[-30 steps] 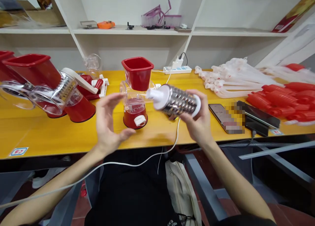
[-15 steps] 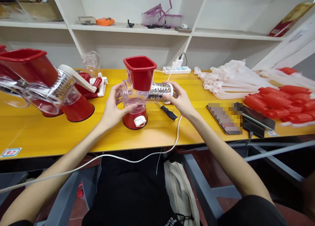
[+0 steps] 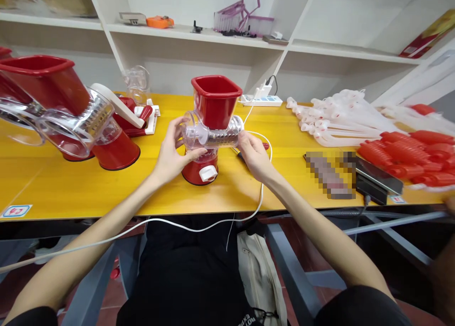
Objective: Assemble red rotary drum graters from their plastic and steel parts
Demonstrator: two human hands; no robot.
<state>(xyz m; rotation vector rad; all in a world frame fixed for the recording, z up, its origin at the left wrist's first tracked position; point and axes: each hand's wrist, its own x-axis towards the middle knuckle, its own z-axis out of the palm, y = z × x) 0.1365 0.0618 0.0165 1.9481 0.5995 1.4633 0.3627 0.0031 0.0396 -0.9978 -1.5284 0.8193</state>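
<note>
Gripping clear barrel (image 3: 213, 135); perforated steel drum (image 3: 222, 137) inside.

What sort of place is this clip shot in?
Probably a small assembly or packing workshop. Both hands, left hand and right hand, are on a red rotary grater on a yellow workbench, with more finished graters alongside and heaps of identical red parts and white parts.

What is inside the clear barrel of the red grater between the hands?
Inside the clear barrel lies a metal grating drum, its holes showing through the plastic. The right hand covers its right end; the left hand steadies the barrel's mouth.
</note>
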